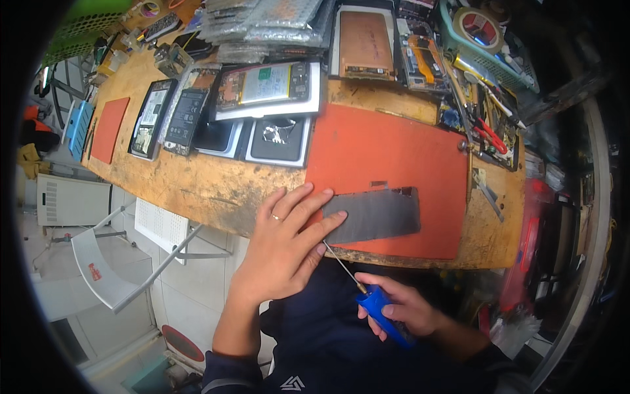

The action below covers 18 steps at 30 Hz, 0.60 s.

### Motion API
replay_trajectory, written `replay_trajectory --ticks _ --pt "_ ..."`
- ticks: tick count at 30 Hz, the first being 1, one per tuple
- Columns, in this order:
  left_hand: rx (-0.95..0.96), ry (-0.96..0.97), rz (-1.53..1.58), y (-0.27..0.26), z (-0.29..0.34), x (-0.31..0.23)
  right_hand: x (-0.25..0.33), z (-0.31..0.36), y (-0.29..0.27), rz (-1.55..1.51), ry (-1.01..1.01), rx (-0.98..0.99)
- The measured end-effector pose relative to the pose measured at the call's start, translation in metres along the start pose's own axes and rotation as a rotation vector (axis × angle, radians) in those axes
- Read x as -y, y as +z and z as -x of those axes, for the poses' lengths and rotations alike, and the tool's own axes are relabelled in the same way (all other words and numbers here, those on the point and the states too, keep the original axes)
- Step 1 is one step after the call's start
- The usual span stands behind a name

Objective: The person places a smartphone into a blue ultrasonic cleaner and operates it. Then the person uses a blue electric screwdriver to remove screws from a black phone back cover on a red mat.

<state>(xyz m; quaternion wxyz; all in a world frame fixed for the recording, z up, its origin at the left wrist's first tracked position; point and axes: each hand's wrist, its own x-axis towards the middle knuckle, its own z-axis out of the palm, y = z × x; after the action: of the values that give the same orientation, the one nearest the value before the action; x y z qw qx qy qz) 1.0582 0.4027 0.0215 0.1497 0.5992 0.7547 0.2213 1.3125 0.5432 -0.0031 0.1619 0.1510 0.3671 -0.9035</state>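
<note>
A thin dark grey phone screen panel (374,217) lies on an orange-red mat (387,151) near the table's front edge, with a small dark strip at its upper edge. My left hand (292,236) rests at the panel's left end, fingers stretched out and two fingertips on it. A ring is on one finger. My right hand (403,312) is wrapped round a blue-handled tool (375,303) with a brass collar and a thin metal shaft. That shaft slants up and left, its tip by the panel's lower left corner, close to my left thumb.
Opened phones and tablets (266,88) line the table's far side, beneath stacked bubble-wrap packs (269,20). A smaller red mat (110,130) lies far left. Red-handled pliers (489,136), tweezers (489,196) and a teal basket (489,52) are at the right. White chairs (108,269) stand left.
</note>
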Motion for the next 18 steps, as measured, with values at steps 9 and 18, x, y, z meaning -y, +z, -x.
replay_trajectory --ticks 9,18 --pt "-0.032 0.006 0.021 -0.0010 -0.0047 -0.0006 -0.0008 0.0025 -0.0059 -0.052 -0.045 -0.009" --pt "-0.036 0.012 0.009 0.0012 -0.0033 -0.0007 -0.0039 0.0038 -0.0036 -0.056 -0.007 0.005"
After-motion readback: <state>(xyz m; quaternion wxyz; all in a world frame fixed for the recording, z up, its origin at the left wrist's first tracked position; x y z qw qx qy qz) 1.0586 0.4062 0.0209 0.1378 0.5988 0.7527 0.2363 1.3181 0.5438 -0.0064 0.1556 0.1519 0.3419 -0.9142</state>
